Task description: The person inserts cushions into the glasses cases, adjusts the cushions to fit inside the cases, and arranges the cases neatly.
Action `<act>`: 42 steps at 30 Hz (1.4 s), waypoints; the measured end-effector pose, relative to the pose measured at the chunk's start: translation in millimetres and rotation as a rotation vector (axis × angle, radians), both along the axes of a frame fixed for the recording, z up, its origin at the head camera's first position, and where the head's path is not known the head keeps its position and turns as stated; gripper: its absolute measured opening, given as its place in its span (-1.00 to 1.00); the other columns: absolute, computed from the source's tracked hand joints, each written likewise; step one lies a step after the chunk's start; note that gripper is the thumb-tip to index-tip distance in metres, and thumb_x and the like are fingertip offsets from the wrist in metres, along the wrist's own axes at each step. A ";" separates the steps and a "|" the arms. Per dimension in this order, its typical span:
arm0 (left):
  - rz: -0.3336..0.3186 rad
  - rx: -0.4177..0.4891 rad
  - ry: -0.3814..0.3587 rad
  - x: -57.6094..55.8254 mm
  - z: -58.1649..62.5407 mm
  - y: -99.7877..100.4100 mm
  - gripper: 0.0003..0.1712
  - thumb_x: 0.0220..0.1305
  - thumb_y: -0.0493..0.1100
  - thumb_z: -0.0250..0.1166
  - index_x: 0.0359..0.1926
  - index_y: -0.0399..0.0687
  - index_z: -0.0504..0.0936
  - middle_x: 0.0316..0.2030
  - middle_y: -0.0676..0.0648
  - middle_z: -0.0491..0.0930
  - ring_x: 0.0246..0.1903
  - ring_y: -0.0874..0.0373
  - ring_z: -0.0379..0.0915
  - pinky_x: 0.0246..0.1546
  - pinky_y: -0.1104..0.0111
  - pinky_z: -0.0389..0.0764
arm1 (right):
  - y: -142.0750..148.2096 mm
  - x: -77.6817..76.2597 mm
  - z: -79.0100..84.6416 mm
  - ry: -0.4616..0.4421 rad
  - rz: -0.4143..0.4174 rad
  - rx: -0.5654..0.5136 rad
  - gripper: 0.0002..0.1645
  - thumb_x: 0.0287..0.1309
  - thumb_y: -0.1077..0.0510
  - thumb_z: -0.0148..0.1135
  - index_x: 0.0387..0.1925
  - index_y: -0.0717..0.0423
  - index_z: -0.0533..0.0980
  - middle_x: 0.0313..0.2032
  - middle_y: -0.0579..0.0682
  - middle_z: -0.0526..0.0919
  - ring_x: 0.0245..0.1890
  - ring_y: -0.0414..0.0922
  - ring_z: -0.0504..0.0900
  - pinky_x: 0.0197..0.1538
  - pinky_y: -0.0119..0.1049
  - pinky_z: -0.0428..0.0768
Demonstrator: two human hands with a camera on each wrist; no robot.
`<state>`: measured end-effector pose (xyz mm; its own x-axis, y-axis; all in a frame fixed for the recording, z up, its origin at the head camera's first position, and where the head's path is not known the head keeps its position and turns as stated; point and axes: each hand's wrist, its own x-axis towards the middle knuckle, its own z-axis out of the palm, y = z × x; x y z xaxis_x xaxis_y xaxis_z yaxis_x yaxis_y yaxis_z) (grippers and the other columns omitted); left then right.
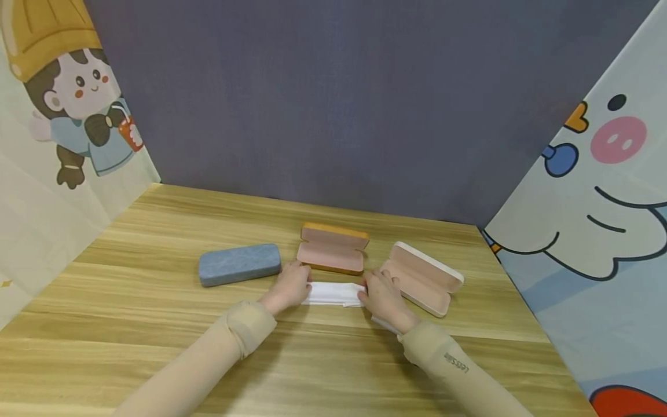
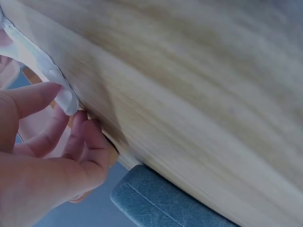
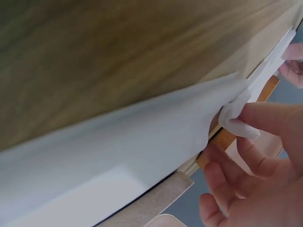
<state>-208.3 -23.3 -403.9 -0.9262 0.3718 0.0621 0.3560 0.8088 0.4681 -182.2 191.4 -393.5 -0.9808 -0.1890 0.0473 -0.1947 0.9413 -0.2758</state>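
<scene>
A folded strip of white cloth (image 1: 333,293) lies between my two hands, near the middle of the table. My left hand (image 1: 292,284) pinches its left end between thumb and fingers; the left wrist view shows the cloth (image 2: 40,59) under the thumb tip. With thumb and index finger my right hand (image 1: 388,298) pinches a fold farther right. Beyond that fold, a broad flat part of the cloth (image 3: 118,142) spreads out in the right wrist view, mostly hidden under the right hand in the head view.
A closed blue glasses case (image 1: 239,264) lies left of the left hand. Behind the cloth stands an open orange glasses case (image 1: 330,263) with pink lining. An open white glasses case (image 1: 422,284), also pink inside, is close by the right hand. A dark cloth wall (image 1: 333,104) backs the wooden table.
</scene>
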 end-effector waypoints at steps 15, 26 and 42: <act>0.008 0.081 -0.063 0.8 7.1 -2.3 -0.95 0.25 -0.32 0.20 -0.36 -0.17 0.50 -0.47 -0.08 0.55 -0.47 0.10 0.41 -0.42 0.28 0.36 | 0.3 -2.3 2.6 -0.017 -0.001 -0.104 -0.88 0.10 0.27 0.27 -0.29 0.22 0.55 -0.58 -0.05 0.54 -0.43 -0.09 0.42 -0.22 -0.19 0.31; 0.025 0.245 0.018 -1.9 8.8 -5.7 -0.91 0.20 -0.41 0.19 -0.40 -0.20 0.47 -0.48 -0.12 0.54 -0.50 0.14 0.39 -0.42 0.33 0.50 | 1.0 -3.3 5.8 -0.011 0.014 -0.151 -0.87 0.15 0.27 0.24 -0.25 0.24 0.61 -0.64 -0.07 0.46 -0.59 -0.18 0.32 -0.46 -0.39 0.27; 0.071 0.377 0.088 -14.6 19.1 -7.5 -0.97 0.23 -0.36 0.22 -0.30 -0.28 0.55 -0.37 -0.22 0.65 -0.39 0.02 0.58 -0.36 0.28 0.59 | -0.2 -14.4 17.7 0.002 -0.006 -0.240 -0.72 0.18 0.24 0.22 -0.09 0.32 0.57 -0.54 -0.01 0.55 -0.62 -0.23 0.37 -0.51 -0.42 0.35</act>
